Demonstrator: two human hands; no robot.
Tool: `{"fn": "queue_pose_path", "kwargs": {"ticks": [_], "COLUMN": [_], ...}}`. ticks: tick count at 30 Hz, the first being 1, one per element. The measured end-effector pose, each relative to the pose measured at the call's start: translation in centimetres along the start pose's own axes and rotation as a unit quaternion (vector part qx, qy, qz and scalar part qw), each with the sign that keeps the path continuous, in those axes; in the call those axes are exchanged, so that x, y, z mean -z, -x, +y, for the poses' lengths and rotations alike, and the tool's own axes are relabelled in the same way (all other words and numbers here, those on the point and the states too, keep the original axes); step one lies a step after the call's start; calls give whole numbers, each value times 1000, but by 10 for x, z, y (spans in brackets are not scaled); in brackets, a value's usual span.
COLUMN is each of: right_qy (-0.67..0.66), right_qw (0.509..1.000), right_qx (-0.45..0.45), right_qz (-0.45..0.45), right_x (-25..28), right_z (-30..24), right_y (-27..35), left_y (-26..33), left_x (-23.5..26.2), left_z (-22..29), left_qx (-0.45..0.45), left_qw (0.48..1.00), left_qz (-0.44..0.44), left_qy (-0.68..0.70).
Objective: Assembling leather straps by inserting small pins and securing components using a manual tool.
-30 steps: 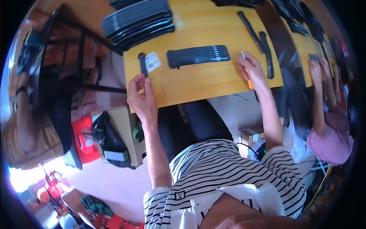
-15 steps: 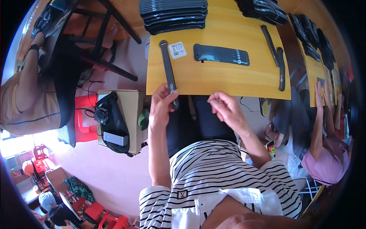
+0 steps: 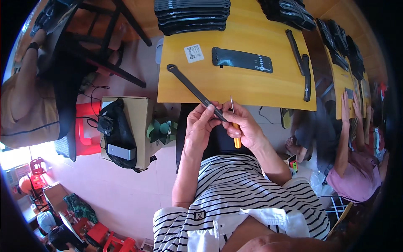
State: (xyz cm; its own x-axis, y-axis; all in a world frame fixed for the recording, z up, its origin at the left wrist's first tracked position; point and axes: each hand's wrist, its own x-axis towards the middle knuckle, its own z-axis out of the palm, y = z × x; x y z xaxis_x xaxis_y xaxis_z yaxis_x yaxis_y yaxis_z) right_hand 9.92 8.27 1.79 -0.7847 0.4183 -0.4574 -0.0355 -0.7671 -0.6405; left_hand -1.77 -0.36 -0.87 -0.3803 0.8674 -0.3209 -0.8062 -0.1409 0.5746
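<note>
Just off the near edge of the yellow table (image 3: 260,92), my left hand (image 3: 198,126) pinches a long black strap (image 3: 188,85). A slotted loop forms its far end, which points up and left over the table. My right hand (image 3: 247,126) grips a slim tool (image 3: 237,142) with a yellow handle and a thin pointed metal tip; its exact kind I cannot tell. The right fingers meet the strap's near end, partly hiding it. Farther in on the table lie a flat black panel of straps (image 3: 243,59) and a white printed label (image 3: 193,53).
A stack of black strap panels (image 3: 192,19) stands at the back, beside bundled black straps (image 3: 287,12). Two loose straps (image 3: 306,80) lie along the right edge. A cardboard box (image 3: 140,126) carries a black bag (image 3: 121,138) at left. Other people sit on both sides.
My hands have come together at the strap's near end. The strap has swung left at its far end and off the label's side. A yellow-handled tool now shows in my right hand.
</note>
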Motion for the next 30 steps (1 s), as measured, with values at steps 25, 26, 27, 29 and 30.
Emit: {"fn": "queue_pose_path", "kwargs": {"ticks": [25,26,27,29,30], "right_qy": [507,506,518,530,539], "right_qw": [855,855,848,840,831], "right_qx": [111,110,113,116,136], "right_qz": [13,14,11,7,3], "right_x": [-22,-21,-21,-18,-14], "right_z": [-29,-29,-30,-28,-26], "right_y": [37,36,35,33,32], "left_y": [3,3,3,4,4], "left_x": [3,3,3,2,0], "left_z": [6,6,6,6,6], "left_qx": [-31,-32,-31,-37,-37], "left_qw": [999,999,999,999,999], "left_qz": [5,7,8,8,9], "left_qy": [2,-4,-4,-26,-26]}}
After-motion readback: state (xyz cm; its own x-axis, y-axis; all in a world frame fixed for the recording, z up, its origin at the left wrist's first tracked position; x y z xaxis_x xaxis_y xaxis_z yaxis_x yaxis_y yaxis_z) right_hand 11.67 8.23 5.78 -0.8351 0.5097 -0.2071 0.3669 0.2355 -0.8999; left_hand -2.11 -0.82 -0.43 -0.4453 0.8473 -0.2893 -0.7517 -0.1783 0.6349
